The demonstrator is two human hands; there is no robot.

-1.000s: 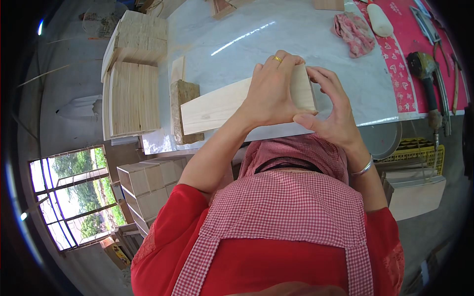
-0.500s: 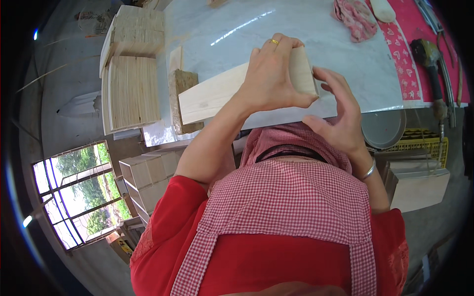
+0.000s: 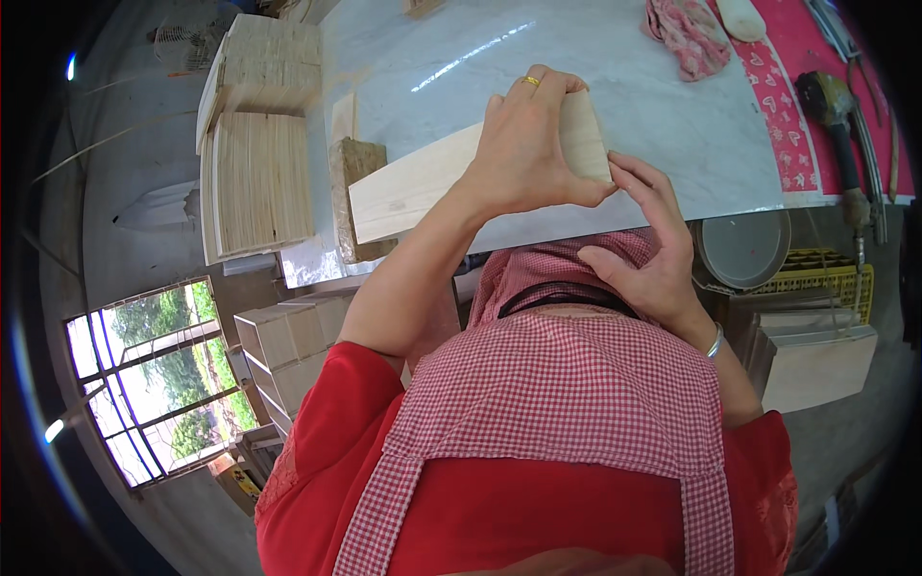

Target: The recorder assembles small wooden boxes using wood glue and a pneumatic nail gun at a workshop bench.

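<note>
With stacked wood panels [image 3: 259, 182] lying at the bench's [image 3: 672, 144] left edge, we are gripping the pale board [image 3: 413, 187] with our left hand [image 3: 528, 144], our right hand [image 3: 643, 250] touching its near end.

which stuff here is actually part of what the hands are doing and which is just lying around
In hand:
- pale wooden board, on the white table
- left hand, pressed on top of the board
- right hand, at the board's near end

Lying about:
- stacks of thin wood sheets
- small rough block, beside the board
- pink cloth
- power tool
- yellow crate
</note>
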